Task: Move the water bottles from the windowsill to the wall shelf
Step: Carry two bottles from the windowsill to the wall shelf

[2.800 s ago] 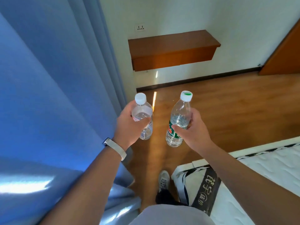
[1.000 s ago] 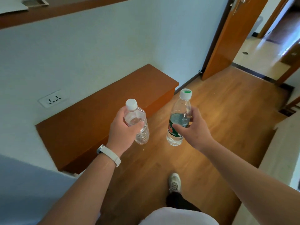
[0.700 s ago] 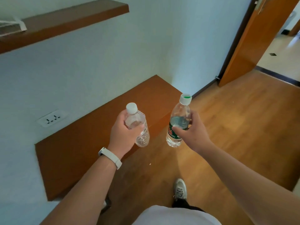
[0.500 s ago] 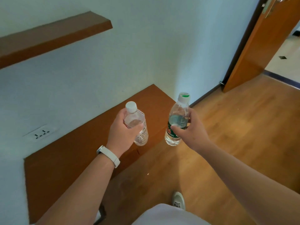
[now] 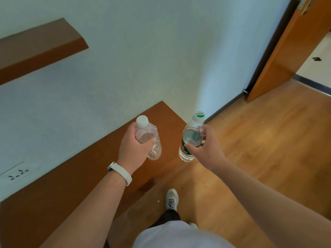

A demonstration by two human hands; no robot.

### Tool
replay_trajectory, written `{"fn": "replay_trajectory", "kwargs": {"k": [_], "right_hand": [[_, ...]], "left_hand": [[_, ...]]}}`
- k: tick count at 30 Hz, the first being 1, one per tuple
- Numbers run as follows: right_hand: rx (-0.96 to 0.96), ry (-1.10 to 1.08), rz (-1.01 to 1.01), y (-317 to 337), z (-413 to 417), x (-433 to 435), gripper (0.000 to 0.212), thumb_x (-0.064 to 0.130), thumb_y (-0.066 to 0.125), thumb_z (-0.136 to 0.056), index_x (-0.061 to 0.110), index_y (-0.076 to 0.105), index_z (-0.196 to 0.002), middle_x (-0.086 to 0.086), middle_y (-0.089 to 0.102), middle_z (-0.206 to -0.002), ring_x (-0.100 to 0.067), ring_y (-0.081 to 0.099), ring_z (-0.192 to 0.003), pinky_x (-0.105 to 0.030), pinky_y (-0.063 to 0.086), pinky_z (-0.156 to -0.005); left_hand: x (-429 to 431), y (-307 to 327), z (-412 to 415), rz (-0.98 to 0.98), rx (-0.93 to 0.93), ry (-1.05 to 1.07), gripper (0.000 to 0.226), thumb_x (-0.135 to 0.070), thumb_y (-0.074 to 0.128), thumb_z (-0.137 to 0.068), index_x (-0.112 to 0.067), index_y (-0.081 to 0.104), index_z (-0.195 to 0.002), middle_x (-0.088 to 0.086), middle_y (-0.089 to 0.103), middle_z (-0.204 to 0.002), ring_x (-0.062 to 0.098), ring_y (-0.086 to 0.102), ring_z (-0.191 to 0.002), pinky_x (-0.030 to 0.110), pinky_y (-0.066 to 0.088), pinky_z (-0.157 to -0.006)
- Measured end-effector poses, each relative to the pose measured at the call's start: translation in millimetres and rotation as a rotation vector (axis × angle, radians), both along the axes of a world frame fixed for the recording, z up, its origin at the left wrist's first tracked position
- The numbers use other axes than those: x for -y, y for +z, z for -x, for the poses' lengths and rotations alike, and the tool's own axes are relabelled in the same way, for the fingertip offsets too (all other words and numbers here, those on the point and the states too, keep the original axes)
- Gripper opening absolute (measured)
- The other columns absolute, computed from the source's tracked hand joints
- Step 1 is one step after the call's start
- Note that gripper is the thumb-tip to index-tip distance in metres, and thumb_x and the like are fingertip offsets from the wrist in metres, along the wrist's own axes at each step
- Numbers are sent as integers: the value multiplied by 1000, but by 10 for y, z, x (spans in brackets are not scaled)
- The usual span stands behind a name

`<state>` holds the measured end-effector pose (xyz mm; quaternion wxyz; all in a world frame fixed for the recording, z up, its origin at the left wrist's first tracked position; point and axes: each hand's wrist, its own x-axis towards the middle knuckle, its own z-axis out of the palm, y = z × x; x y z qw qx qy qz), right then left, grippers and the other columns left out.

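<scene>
My left hand [image 5: 133, 149] grips a clear plastic water bottle with a white cap [image 5: 154, 142], held upright over the low wooden shelf [image 5: 59, 190] fixed to the white wall. My right hand [image 5: 208, 149] holds a second water bottle with a green label and a green-marked cap [image 5: 189, 138], just past the shelf's right end and above the floor. A higher wall shelf [image 5: 35, 45] of the same brown wood juts out at the upper left, well above both bottles. The windowsill is out of view.
A wall socket [image 5: 17, 173] sits on the wall at the left, above the low shelf. An open wooden door [image 5: 286, 51] stands at the upper right with a doorway beyond. My shoe [image 5: 172, 198] is on the wooden floor [image 5: 268, 149] below.
I have turned away from the blue curtain and the bed and walked up to the wall. The low shelf now lies under my left hand, and both bottles are still held.
</scene>
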<state>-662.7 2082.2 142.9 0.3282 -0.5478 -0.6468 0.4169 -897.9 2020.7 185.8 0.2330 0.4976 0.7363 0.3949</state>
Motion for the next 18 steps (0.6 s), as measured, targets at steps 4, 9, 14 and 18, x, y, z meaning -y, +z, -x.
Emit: {"fn": "replay_trajectory", "kwargs": {"k": [4, 9, 14, 18], "right_hand": [[33, 3, 38, -55, 78, -311, 70, 41, 82, -72, 46, 33, -123, 26, 50, -109, 15, 50, -99, -6, 44, -63], [97, -1, 65, -115, 274, -688, 70, 37, 82, -72, 39, 35, -125, 27, 50, -111, 8, 53, -98, -6, 40, -68], [152, -4, 121, -235, 540, -1048, 70, 43, 82, -70, 53, 29, -114, 33, 50, -105, 23, 48, -95, -3, 41, -58], [191, -16, 142, -378, 763, -1243, 70, 54, 81, -64, 60, 27, -110, 44, 49, -98, 26, 48, -93, -2, 41, -53]], "left_hand": [[-404, -144, 90, 6, 36, -14, 64, -37, 77, -81, -33, 43, -135, -12, 56, -124, 11, 56, -110, 9, 46, -70], [-912, -350, 220, 33, 109, -11, 64, -39, 77, -81, -38, 40, -134, -17, 51, -122, 8, 51, -112, 17, 48, -78], [-1398, -534, 489, 77, 123, -37, 70, -36, 77, -81, -31, 40, -139, -11, 53, -132, 12, 53, -116, 22, 49, -83], [-1673, -645, 716, 86, 88, -77, 70, -35, 77, -79, -28, 42, -139, -9, 55, -129, 13, 55, -114, 24, 52, -83]]}}
